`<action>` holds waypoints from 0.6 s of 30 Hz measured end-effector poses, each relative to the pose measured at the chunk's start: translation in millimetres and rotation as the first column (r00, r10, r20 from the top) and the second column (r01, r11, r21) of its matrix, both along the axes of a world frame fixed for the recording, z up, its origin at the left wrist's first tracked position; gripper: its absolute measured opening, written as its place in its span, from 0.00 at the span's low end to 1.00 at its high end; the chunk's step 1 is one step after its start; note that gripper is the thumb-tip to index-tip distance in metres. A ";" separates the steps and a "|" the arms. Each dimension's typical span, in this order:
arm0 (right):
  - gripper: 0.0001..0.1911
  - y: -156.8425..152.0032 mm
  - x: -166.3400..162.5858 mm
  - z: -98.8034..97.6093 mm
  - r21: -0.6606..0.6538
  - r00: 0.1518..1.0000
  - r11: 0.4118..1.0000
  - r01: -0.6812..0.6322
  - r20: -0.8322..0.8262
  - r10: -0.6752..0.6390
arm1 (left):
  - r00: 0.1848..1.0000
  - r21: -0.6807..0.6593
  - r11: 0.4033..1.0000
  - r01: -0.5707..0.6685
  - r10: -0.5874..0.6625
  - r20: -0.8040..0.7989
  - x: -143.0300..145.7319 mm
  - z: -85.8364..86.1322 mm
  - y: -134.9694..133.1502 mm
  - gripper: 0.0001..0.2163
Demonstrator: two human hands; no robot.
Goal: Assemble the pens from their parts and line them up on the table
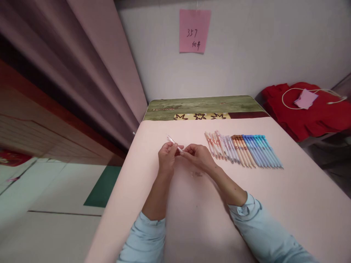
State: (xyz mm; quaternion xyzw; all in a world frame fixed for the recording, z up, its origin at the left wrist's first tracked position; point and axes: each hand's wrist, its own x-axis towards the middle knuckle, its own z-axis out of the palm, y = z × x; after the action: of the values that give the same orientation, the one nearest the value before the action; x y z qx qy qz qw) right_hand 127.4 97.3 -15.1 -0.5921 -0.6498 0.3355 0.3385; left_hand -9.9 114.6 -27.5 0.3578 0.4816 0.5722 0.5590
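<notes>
**Pen Handling at the Table: Current State**

**Progress.** One clear pen is in the hands; it lies between the two sets of fingertips, its far end projecting up and away past the left fingers. To the right of the right fingers, near but not touching them, a row of pens lies side by side on the pink table, grouped by colour: pale and reddish barrels nearest the fingers, then tan, then blue at the far end. As a judgement, the ordered row is the handled portion and the pen in hand is the unit in work. No loose stock of other pens shows near the fingers, so what is left cannot be told.

**Hand pose.**
- Left hand: fingers curled and closed around the pen barrel, wrist resting low over the table, forearm running straight back toward the body.
- Right hand: fingertips pinched on the near end of the same pen, palm down, forearm angled in from the right.
- The fingertips of both hands nearly meet at the pen.

Both sleeves are light blue, pushed back from the wrists.
</notes>
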 end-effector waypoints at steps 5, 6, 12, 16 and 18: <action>0.14 1.5 22.4 21.3 0.035 0.989 0.999 0.014 0.145 -0.019 | 0.997 0.060 0.996 0.065 -0.062 -0.053 1.8 2.8 -1.9 0.14; 0.13 1.9 34.4 27.8 0.027 0.986 0.999 0.028 0.166 -0.033 | 0.996 0.064 0.996 0.064 -0.060 -0.063 1.5 2.9 -2.4 0.14; 0.14 2.6 107.5 50.6 0.017 0.781 0.926 0.377 0.532 -0.328 | 0.995 0.000 1.000 -0.017 0.017 -0.100 -2.9 -4.1 -1.3 0.12; 0.15 4.2 120.2 42.1 -0.027 0.694 0.908 0.418 0.655 -0.300 | 0.994 -0.022 0.999 -0.028 0.025 -0.107 -4.1 -8.4 1.0 0.11; 0.19 4.6 120.9 39.0 0.014 0.670 0.904 0.427 0.666 -0.327 | 0.994 -0.025 0.999 -0.026 0.023 -0.109 -4.3 -9.2 1.5 0.11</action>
State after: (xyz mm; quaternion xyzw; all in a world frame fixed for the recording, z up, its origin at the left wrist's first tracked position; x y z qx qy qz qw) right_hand 248.3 101.8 24.0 -0.8155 -0.5636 0.0753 0.1082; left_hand -14.3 116.1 -36.6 0.3751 0.5230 0.5524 0.5297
